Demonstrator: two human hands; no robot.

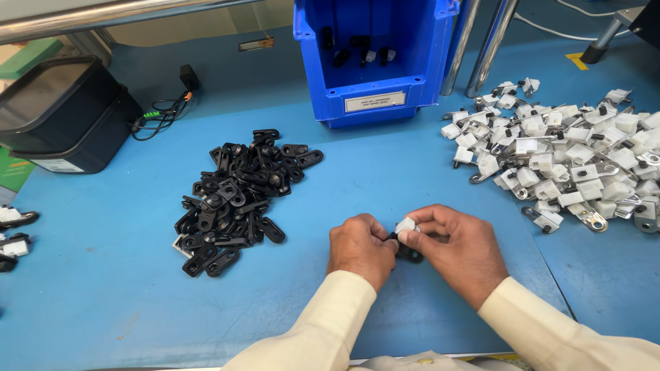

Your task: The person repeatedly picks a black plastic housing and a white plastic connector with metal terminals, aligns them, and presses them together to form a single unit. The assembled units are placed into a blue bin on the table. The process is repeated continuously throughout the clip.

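A pile of flat link plates [237, 196] lies left of the hands, a heap of clip assemblies [574, 165] right, a storage bin [375, 58] behind, all on the workbench [103, 288].

Blue table [385, 172]: black links [237, 199], white clips [570, 161]
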